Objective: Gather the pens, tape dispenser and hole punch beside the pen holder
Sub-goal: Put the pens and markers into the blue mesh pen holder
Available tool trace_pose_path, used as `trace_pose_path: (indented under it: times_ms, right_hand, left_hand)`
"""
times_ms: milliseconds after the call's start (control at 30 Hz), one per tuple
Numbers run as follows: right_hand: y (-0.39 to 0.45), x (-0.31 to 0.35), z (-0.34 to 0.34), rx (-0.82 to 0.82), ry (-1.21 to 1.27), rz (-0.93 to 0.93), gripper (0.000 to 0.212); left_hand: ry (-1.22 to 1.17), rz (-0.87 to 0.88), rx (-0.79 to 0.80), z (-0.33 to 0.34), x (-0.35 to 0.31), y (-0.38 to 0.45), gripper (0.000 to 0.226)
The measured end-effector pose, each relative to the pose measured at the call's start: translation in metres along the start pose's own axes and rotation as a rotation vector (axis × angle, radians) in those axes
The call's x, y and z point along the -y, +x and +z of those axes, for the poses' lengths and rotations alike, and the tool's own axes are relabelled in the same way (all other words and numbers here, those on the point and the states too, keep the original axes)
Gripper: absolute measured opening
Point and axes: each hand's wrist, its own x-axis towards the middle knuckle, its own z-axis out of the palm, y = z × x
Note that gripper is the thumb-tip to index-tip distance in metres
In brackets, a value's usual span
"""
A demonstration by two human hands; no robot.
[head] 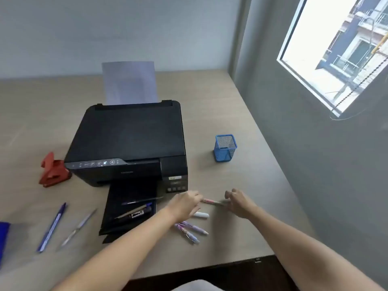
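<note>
A pink pen (212, 201) lies just above the table between my hands. My left hand (184, 203) pinches its left end, and my right hand (239, 203) curls over its right end. The blue mesh pen holder (225, 148) stands empty beyond them, near the wall. Two purple pens (192, 229) and a white capped pen (201, 215) lie below my left hand. Several pens (136, 208) rest on the printer's output tray. A blue pen (52, 226) and a clear pen (78, 227) lie at the left. The red hole punch (53, 171) sits left of the printer.
A black printer (130, 139) with paper in its feeder fills the middle of the table. A blue object (3, 238) is cut off at the left edge; what it is I cannot tell. A grey wall with a window (336, 59) borders the table's right side.
</note>
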Motion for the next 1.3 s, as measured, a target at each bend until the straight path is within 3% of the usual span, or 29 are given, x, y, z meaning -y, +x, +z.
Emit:
trace_pose_path:
  times_ms: [100, 200, 300, 400, 500, 567, 667, 800, 1033, 1100, 1300]
  right_hand:
    - [0.0, -0.011, 0.005, -0.011, -0.056, -0.063, 0.016]
    - [0.0, -0.021, 0.008, 0.026, -0.08, -0.085, 0.014]
    - [-0.001, -0.031, 0.001, 0.055, -0.056, -0.111, 0.006]
    - [0.0, -0.041, -0.015, -0.01, 0.15, -0.064, 0.008]
    - [0.008, -0.045, -0.047, -0.238, 0.445, -0.003, 0.015]
    - [0.021, -0.043, -0.075, -0.395, 0.57, 0.016, 0.019]
    - [0.048, -0.036, -0.117, -0.575, 0.825, 0.03, 0.023]
    - [0.089, -0.032, -0.15, -0.6, 0.905, 0.087, 0.021]
    - [0.119, -0.031, -0.14, -0.516, 0.862, 0.15, 0.007]
    - [0.118, -0.032, -0.137, -0.512, 0.877, 0.155, 0.003]
    - [0.101, -0.036, -0.139, -0.557, 0.922, 0.152, 0.016]
  left_hand:
    - [0.117, -0.158, 0.172, 0.012, -0.003, 0.01, 0.037]
    - [0.187, -0.239, 0.264, 0.022, -0.005, 0.015, 0.033]
    - [0.213, -0.268, 0.293, 0.031, -0.003, 0.02, 0.03]
    - [0.144, -0.308, 0.285, 0.033, 0.001, 0.028, 0.027]
    - [-0.207, -0.388, 0.101, 0.011, -0.003, 0.05, 0.024]
    - [-0.525, -0.407, -0.121, -0.015, -0.013, 0.075, 0.015]
    - [-0.824, -0.46, -0.424, -0.059, -0.025, 0.129, 0.021]
    - [-1.285, -0.511, -0.575, -0.089, -0.022, 0.199, 0.023]
    - [-1.142, -0.69, -0.513, -0.062, -0.002, 0.243, 0.013]
    - [-1.13, -0.702, -0.567, -0.061, -0.001, 0.243, 0.012]
    - [-1.244, -0.639, -0.776, -0.077, 0.004, 0.247, 0.028]
